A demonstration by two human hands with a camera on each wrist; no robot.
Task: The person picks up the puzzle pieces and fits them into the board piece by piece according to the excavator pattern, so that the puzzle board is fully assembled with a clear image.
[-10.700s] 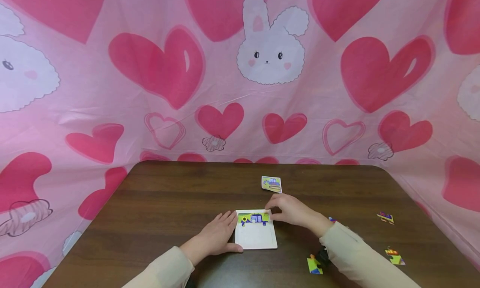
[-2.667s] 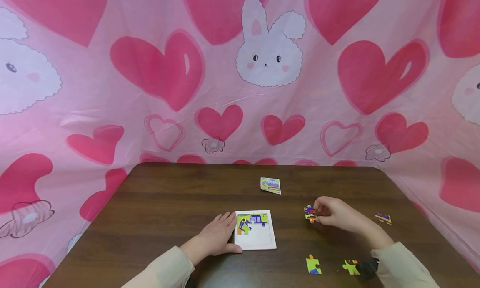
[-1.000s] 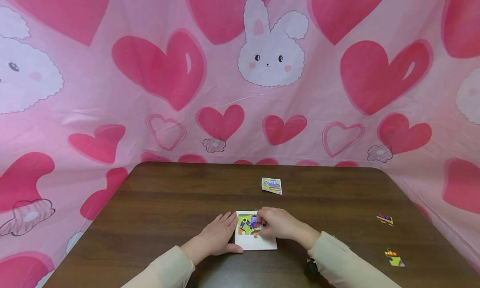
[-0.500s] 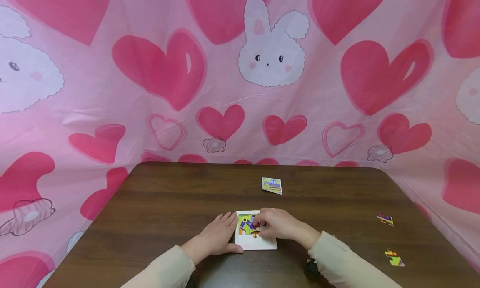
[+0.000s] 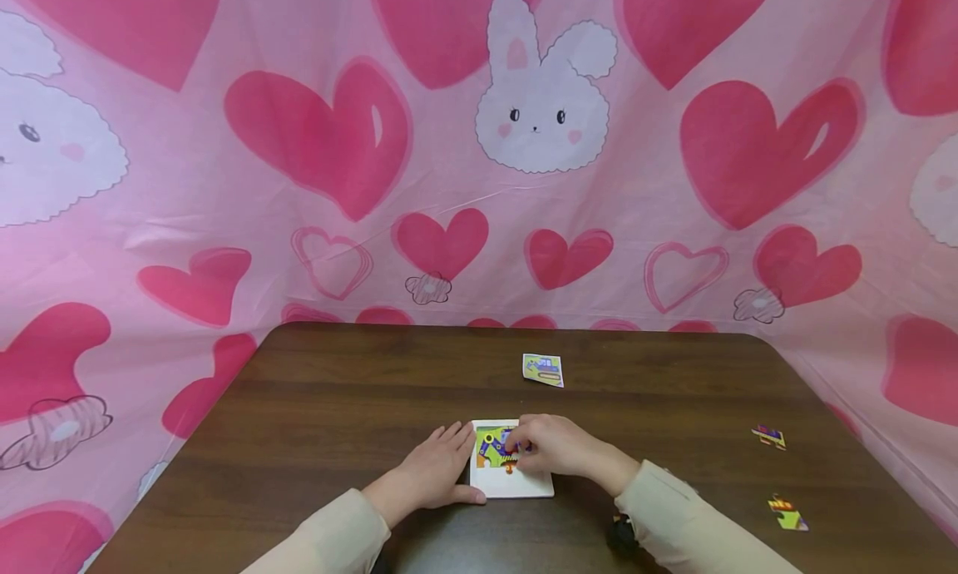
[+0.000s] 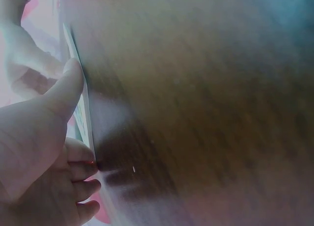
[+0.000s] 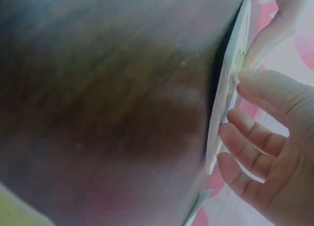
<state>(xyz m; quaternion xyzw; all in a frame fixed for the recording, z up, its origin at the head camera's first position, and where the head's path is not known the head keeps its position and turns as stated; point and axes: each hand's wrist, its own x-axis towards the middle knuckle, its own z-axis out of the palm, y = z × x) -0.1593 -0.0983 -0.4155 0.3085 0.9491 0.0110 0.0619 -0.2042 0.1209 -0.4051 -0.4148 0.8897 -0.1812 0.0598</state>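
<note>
A white puzzle tray point(image 5: 516, 487) lies on the dark wooden table, joined pieces with an excavator picture point(image 5: 490, 445) filling its upper part and bare white below. My left hand point(image 5: 434, 466) rests along the tray's left edge, fingers straight and thumb at the lower left corner. Over the tray's right half, my right hand point(image 5: 557, 447) pinches a puzzle piece point(image 5: 510, 468) whose orange tab points toward the bare part; the fingers cover most of it. In the right wrist view, the thumb point(image 7: 267, 88) and fingertips of that hand are right at the tray's face.
Two loose puzzle pieces lie at the right, a purple one point(image 5: 769, 437) and a yellow-green one point(image 5: 788, 514). A small excavator picture card point(image 5: 542, 369) lies behind the tray. A dark wrist camera point(image 5: 621, 534) hangs under the right sleeve.
A left-hand piece joined the top pieces in the tray. My right hand picked up a piece from the table at right and brought it over the tray; lately it has shifted only slightly. Left hand unmoved.
</note>
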